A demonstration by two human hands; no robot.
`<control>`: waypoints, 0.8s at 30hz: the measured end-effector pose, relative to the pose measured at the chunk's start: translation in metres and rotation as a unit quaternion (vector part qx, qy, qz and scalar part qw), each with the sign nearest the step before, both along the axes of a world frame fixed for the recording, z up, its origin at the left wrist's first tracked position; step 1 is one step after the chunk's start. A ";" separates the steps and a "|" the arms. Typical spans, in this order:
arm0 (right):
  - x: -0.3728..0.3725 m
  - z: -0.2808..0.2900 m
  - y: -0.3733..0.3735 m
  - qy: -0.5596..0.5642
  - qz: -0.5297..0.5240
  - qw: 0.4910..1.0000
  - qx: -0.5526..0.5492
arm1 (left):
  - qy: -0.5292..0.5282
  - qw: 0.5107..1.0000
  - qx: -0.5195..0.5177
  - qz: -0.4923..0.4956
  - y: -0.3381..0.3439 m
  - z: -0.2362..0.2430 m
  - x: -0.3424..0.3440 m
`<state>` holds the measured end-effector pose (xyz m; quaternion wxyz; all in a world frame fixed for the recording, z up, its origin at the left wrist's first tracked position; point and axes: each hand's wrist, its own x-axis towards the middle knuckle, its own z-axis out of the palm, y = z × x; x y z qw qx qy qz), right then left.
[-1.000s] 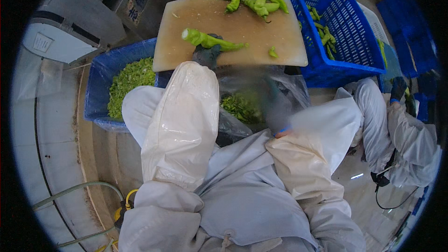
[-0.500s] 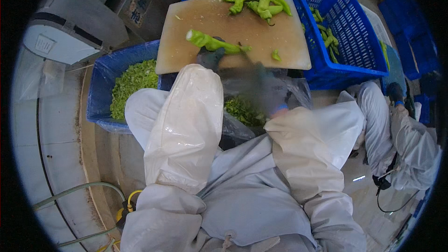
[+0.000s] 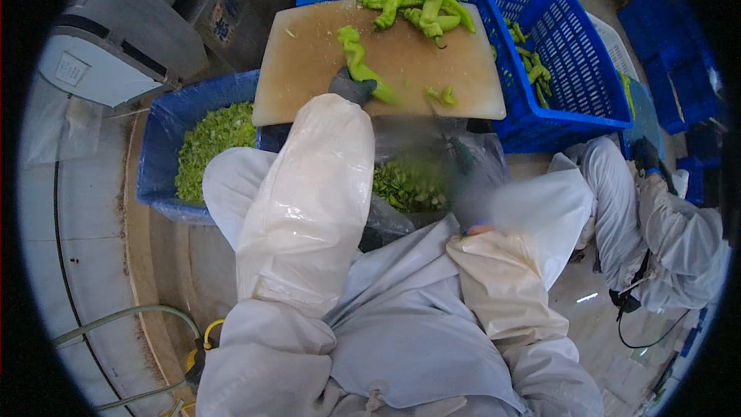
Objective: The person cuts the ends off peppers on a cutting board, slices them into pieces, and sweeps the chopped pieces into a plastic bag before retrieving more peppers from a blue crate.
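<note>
On the cutting board [image 3: 301, 50], my left hand [image 3: 353, 86], in a dark glove, is closed on a long light-green pepper [image 3: 353, 52]. The pepper lies slanted, one end pointing to the board's far side. My right hand [image 3: 472, 177] is a blur over the lined bin of chopped green pieces [image 3: 409, 188], off the board's near edge. Its fingers are smeared, and whether it holds a thing is unclear. Small green scraps [image 3: 441, 96] lie near the board's front right. Several whole peppers [image 3: 428, 8] are piled at its far right corner.
A blue crate [image 3: 567, 50] with more peppers stands right of the board. To the left is a blue lined bin [image 3: 154, 154] of chopped greens. A co-worker's sleeve [image 3: 679, 232] shows at the far right. A hose [image 3: 131, 313] runs along the lower left floor.
The pepper in my left hand has turned from lying crosswise to a slant away from me. A second scrap now lies on the board. My right hand has drawn back toward me.
</note>
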<state>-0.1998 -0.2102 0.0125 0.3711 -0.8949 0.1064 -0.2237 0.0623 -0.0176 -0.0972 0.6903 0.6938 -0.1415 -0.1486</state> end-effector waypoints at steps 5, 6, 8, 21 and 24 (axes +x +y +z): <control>0.010 -0.015 -0.012 0.065 -0.008 0.998 0.024 | -0.113 0.823 0.530 0.173 -0.066 0.080 -0.061; 0.017 -0.003 0.001 0.060 0.007 0.998 0.031 | -0.217 0.820 0.492 0.194 -0.044 0.083 -0.066; 0.033 0.019 0.017 0.126 0.024 0.992 0.010 | -0.241 0.809 0.492 0.215 -0.025 0.071 -0.069; 0.153 0.024 0.051 0.055 0.122 0.991 0.022 | -0.277 0.806 0.472 0.226 -0.026 0.052 -0.076; 0.169 0.027 0.058 0.116 0.114 0.987 0.006 | -0.205 0.812 0.512 0.192 -0.029 0.059 -0.077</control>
